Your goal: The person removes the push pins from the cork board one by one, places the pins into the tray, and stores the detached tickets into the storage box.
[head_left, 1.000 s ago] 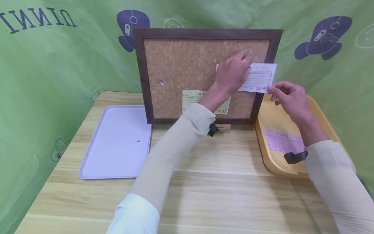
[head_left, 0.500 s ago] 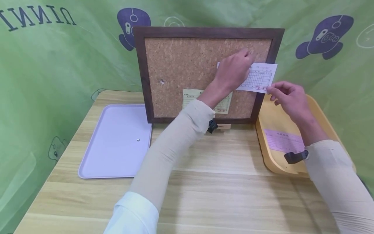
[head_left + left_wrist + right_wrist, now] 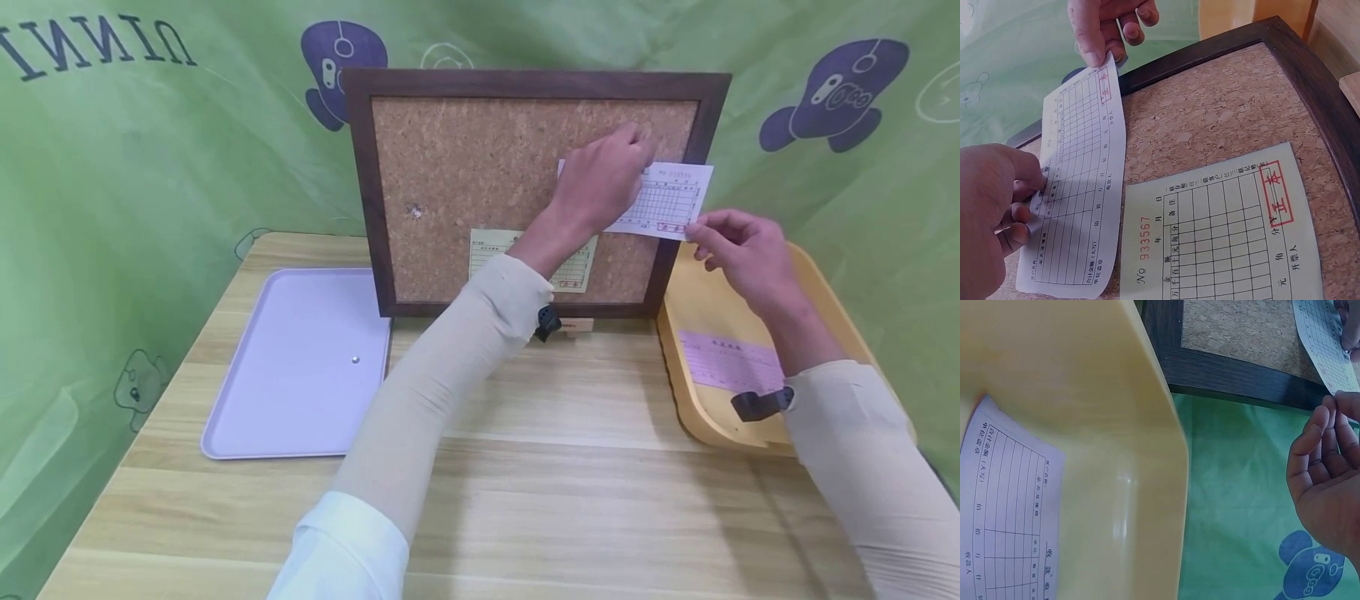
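A white receipt slip lies across the upper right of the framed corkboard, its right end over the frame. My left hand has curled fingers at the slip's top edge; in the left wrist view these fingers touch its printed face. Whether a small pin sits under the fingertips is hidden. At the slip's lower right corner, my right hand pinches the paper between thumb and forefinger. A yellow receipt slip is on the board below, partly covered by my left arm in the head view.
A lilac tray with one small silver piece lies at left. The yellow tray at right holds a pink receipt slip. Small shiny bits are on the board's left side. A green cloth hangs behind.
Both hands stay almost where they were on the white receipt slip. The left hand has shifted very slightly up and right.
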